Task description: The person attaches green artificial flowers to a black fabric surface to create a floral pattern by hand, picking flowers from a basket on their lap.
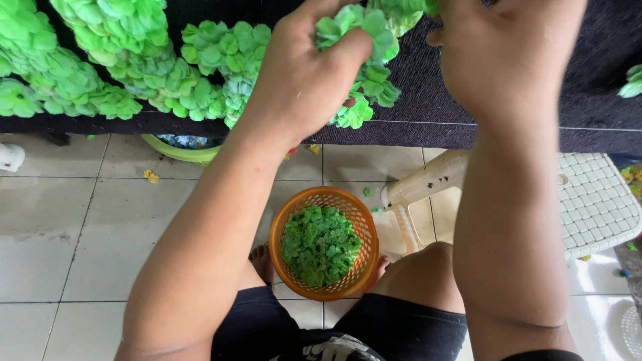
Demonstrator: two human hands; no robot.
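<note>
Green paper flowers (pixel 321 246) fill an orange mesh basket (pixel 284 227) that stands on the pale tiled floor (pixel 60 234) between the person's bare feet, just beyond the dark shorts (pixel 281 327) at the bottom of the view. To the right of the basket lies a cream plastic stool (pixel 595 200), tipped on its side, its legs pointing toward the basket. Higher up, both arms reach to a dark fabric board (pixel 428 107) partly covered with rows of the same green flowers. The left hand (pixel 301 73) is curled, its fingers pressing a cluster of green flowers (pixel 358 40) against the board. The right hand (pixel 505 53) is raised just beside it with fingers bent inward at the board's top edge; whether it grips anything cannot be told. Beneath the board's lower edge, a light green bowl (pixel 177 150) peeks out on the floor.
</note>
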